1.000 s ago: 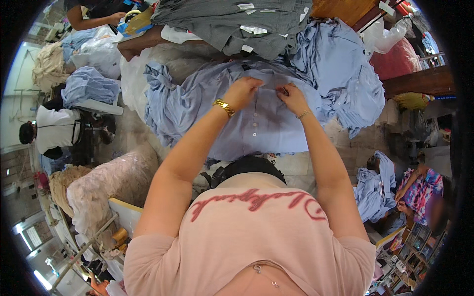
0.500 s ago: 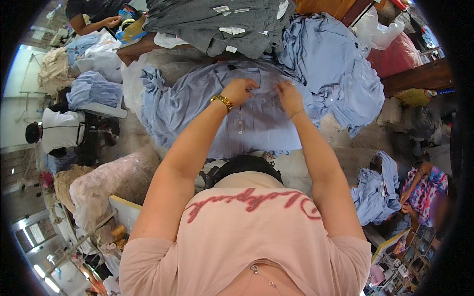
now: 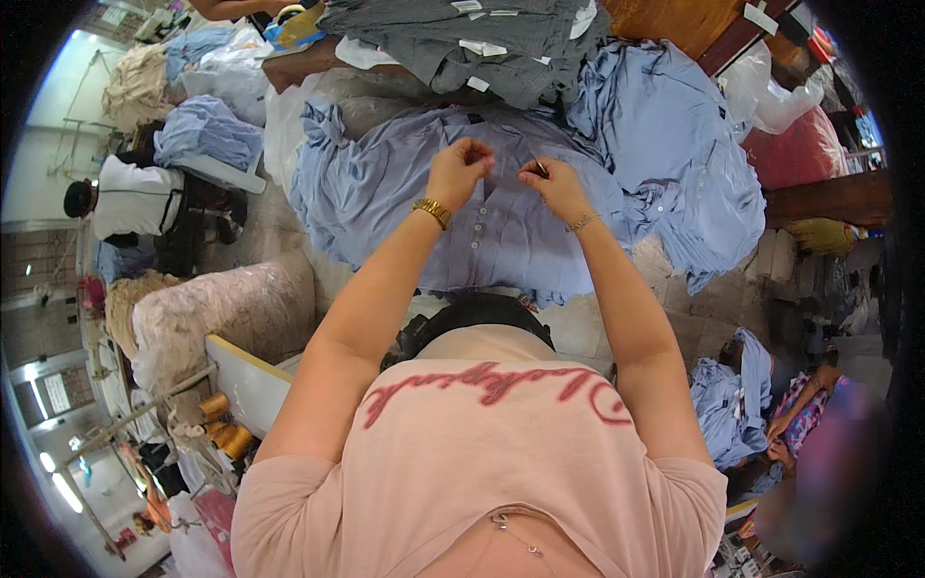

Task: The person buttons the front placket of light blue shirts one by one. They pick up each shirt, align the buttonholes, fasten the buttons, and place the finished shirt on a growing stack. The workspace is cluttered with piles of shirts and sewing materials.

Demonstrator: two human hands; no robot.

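A light blue button-front shirt (image 3: 405, 226) lies spread out in front of me, its row of buttons running toward me. My left hand (image 3: 461, 171), with a gold watch on the wrist, is raised over the shirt's upper part, fingers curled and pinched together. What it pinches, if anything, is too small to make out. Across the button line, my right hand (image 3: 559, 188) is closed round a small thin dark tool (image 3: 541, 168) pointing up and left. Most of that tool is hidden in the fingers, so its kind cannot be told.
More blue shirts (image 3: 665, 144) are heaped at the right, and dark grey garments (image 3: 462, 43) with white tags lie beyond. A co-worker in white (image 3: 135, 197) is at the left; another person's hands (image 3: 779, 445) are by blue garments (image 3: 723, 409) at the lower right.
My hands have come a little closer together above the shirt. The right hand has turned, and the dark tool in it now shows. The whole view has shifted slightly.
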